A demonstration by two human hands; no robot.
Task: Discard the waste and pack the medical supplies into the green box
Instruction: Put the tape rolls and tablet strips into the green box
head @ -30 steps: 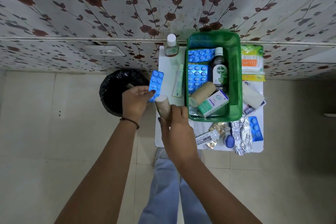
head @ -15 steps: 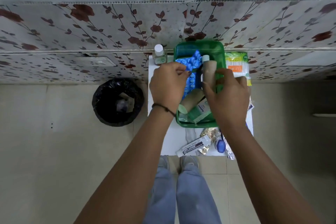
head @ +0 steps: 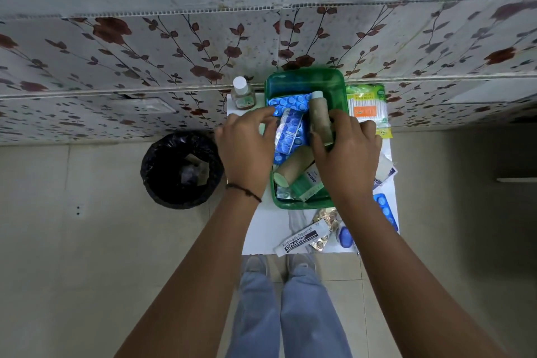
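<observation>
A round waste bin lined with a black plastic bag [head: 181, 168] stands on the floor at the left, scraps of waste inside. Just right of it, on the small white table [head: 261, 229], a small clear bottle with a white cap [head: 242, 93] stands at the back corner. The left hand [head: 247, 142] reaches over the near-left rim of the green plastic box [head: 305, 78], fingertips at a blue blister pack of tablets [head: 290, 132] lying tilted inside; whether it pinches the pack cannot be told. The right hand [head: 345, 154] is wrapped round a brown bandage roll [head: 319, 119] inside the box. A cotton-swab packet [head: 367, 107] lies right of the box, and a white ointment tube [head: 302, 240] lies in front of it.
</observation>
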